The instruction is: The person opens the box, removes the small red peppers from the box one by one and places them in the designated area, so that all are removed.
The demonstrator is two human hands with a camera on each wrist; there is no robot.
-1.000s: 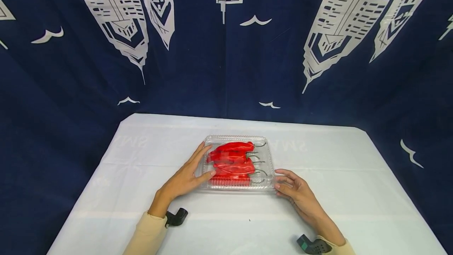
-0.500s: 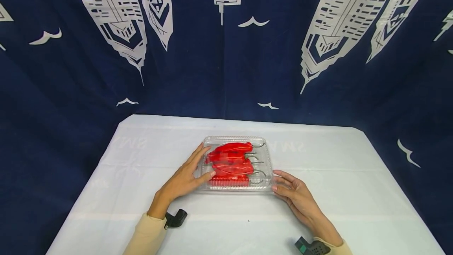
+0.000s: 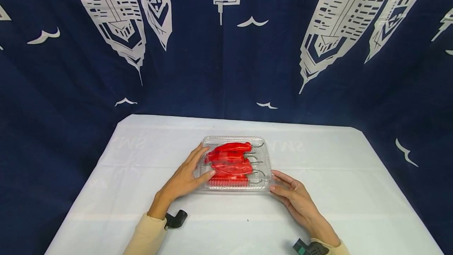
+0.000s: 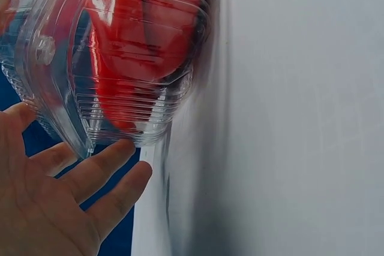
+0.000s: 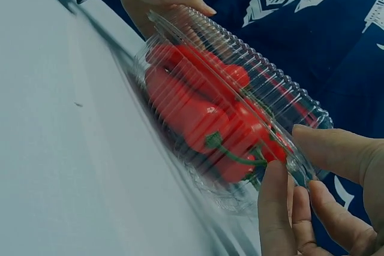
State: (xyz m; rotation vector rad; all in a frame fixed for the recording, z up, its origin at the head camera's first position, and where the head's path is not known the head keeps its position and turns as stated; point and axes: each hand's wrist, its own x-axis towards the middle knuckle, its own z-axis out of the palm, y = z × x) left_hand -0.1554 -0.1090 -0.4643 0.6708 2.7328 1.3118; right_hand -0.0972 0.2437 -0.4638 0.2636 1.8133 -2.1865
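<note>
A clear plastic clamshell container (image 3: 266, 156) sits on the white-covered table, its lid down. Inside lie several long red peppers (image 3: 231, 156), their thin green stems toward the right. At the left end, my left hand (image 3: 182, 178) has its fingers and thumb spread; in the left wrist view, nearly straight fingertips (image 4: 131, 147) touch the ribbed side below the rim. My right hand (image 3: 299, 200) is at the near right corner. In the right wrist view, its thumb (image 5: 336, 151) lies at the lid side and bent fingers at the base side, pinching the rim.
The table (image 3: 141, 141) has a white cloth with creases. Behind it hangs a dark blue curtain (image 3: 198, 82) printed with white buildings and birds. Black devices sit on the left wrist (image 3: 177, 218) and the right wrist (image 3: 309, 247).
The right hand's thumb and fingertips have closed in slightly on the container's right edge. The left hand and container stay nearly still. The whole head view has shifted a little.
</note>
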